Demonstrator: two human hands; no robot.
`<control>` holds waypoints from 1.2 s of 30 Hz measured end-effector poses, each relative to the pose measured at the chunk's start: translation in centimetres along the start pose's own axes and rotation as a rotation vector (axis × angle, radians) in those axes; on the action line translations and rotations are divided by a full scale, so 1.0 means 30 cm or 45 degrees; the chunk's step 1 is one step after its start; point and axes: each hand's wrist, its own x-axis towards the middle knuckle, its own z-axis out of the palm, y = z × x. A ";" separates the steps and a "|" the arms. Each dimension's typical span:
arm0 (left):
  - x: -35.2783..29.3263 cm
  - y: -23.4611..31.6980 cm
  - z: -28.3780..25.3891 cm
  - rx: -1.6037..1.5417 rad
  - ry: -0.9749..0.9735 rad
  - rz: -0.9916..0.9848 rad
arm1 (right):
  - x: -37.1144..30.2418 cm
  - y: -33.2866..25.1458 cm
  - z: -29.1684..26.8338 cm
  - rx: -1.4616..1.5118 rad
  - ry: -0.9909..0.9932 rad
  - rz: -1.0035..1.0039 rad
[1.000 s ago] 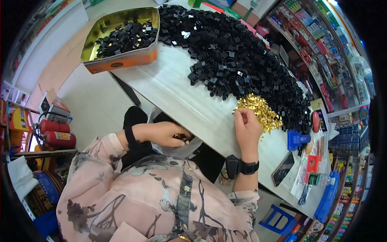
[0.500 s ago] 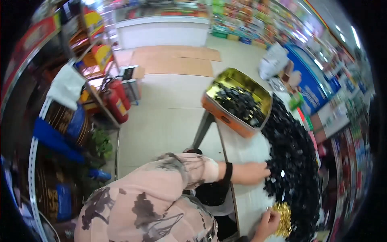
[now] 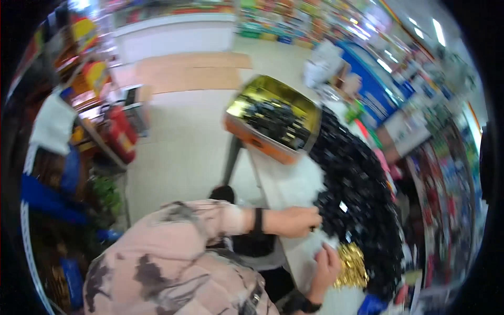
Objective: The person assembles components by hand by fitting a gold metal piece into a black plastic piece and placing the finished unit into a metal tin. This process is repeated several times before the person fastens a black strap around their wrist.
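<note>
My left hand [image 3: 296, 221], in a pink floral sleeve with a black wristband, is closed at the left edge of a large heap of small shiny black pieces [image 3: 357, 189]. A dark bit, apparently one of these pieces, shows at its fingertips. Below it, my right hand [image 3: 326, 266] is raised beside a small pile of shiny gold pieces [image 3: 352, 266]. Its fingers are curled together; what they hold, if anything, is blurred. Both heaps lie on a white tabletop [image 3: 291, 181]. At the table's far end, an orange tin [image 3: 262, 147] with a gold inside holds black and some gold pieces.
Shelving with a white cloth [image 3: 52, 123] and red fire extinguishers [image 3: 122, 134] stands at the left. Flat cardboard [image 3: 191, 73] lies on the floor ahead. A blue chest freezer [image 3: 362, 79] and a white bag [image 3: 321, 63] are beyond the table; stocked shelves [image 3: 446, 184] are at right.
The whole view has shifted, so the scene sits further left. My left hand has drawn back a little from the black heap, and my right hand has lifted nearer to it, away from the gold pile.
</note>
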 end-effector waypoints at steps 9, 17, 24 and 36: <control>0.010 0.106 0.056 -0.541 -0.171 -0.229 | 0.003 -0.030 0.013 0.472 0.031 0.326; -0.007 0.093 0.075 -0.418 -0.056 -0.140 | 0.001 -0.058 0.007 0.402 0.025 0.429; -0.006 0.087 0.086 -0.570 -0.101 -0.164 | 0.003 -0.039 0.001 0.475 0.036 0.408; -0.008 0.098 0.072 -0.300 -0.207 0.044 | -0.026 -0.027 -0.033 0.294 -0.087 0.529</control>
